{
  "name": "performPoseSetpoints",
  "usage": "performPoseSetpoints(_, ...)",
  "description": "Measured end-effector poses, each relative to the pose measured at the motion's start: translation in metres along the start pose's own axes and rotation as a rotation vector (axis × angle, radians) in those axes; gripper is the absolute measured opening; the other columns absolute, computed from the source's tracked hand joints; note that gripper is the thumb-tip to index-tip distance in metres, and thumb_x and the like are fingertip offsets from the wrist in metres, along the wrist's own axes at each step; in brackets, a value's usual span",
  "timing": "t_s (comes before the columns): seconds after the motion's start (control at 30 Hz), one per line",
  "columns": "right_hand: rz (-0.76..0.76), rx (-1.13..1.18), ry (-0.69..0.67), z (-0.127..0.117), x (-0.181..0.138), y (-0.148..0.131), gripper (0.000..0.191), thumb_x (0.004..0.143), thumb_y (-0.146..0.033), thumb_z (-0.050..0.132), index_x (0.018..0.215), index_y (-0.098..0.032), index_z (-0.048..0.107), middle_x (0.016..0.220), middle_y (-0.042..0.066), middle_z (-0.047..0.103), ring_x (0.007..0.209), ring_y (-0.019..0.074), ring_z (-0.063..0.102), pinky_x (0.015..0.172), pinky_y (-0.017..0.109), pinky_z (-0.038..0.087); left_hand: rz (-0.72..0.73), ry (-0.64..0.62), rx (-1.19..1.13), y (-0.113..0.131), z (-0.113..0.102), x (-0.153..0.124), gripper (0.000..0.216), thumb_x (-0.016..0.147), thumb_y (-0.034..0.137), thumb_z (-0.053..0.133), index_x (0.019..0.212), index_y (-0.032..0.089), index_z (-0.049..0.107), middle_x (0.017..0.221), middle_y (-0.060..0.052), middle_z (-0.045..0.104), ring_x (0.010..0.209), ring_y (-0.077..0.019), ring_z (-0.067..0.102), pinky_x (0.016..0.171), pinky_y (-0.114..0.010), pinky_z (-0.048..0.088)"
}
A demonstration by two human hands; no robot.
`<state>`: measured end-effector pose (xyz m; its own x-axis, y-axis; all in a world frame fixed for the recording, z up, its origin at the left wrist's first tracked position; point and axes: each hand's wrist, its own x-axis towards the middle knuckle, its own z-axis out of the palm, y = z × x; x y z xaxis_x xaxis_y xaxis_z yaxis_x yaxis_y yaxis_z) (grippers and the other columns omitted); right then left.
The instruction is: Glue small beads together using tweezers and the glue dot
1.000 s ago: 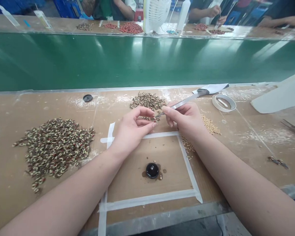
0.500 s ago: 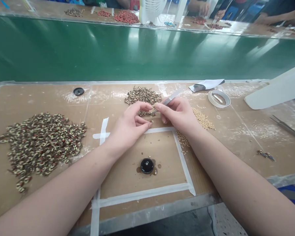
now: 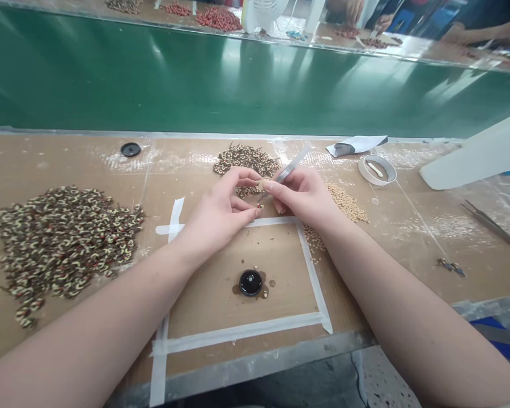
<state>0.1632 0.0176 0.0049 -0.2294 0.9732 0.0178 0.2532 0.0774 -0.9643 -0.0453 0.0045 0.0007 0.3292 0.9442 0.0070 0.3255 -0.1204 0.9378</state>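
Observation:
My left hand (image 3: 232,212) is closed, with a small dark, cream and red piece (image 3: 260,207) pinched at its thumb tip. My right hand (image 3: 304,195) grips metal tweezers (image 3: 293,164), whose tips point down toward that piece; the fingertips of both hands nearly meet. Just behind them lies a pile of small cream-and-dark pieces (image 3: 244,158). Pale beige bead-like bits (image 3: 344,201) spread beside and partly under my right hand. In front, a small round black dish (image 3: 250,282) with shiny dark liquid stands inside a white tape outline (image 3: 238,334), wet spots around it.
A large heap of similar pieces (image 3: 68,243) lies at left, a black lid (image 3: 130,149) behind it. At right are a tape roll (image 3: 377,170), a folded paper (image 3: 357,145), a second pair of tweezers (image 3: 491,222) and a white panel (image 3: 471,156). Co-workers' hands (image 3: 385,22) show beyond the green barrier (image 3: 153,79).
The view has shifted slightly, so the table sits a little higher and to the left. The tweezers are tilted more steeply, their tips nearer the small piece. The left hand keeps its pinch.

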Motion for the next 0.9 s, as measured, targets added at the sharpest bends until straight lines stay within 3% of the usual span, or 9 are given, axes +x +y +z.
performPoseSetpoints(0.9,-0.036,-0.013,-0.013,0.0013,-0.0004,-0.0007,0.044,0.087,-0.059,0.085,0.078,-0.020,0.067,0.054,-0.002,0.060,0.049,0.0121,0.051,0.047,0.027,0.037,0.019,-0.006,0.044,0.0008,-0.0002,-0.0007,0.044,0.086,0.016,0.075,0.125,0.032,0.063,0.147,0.001,0.067,0.082,-0.0131,0.078,0.071,-0.028,0.062)
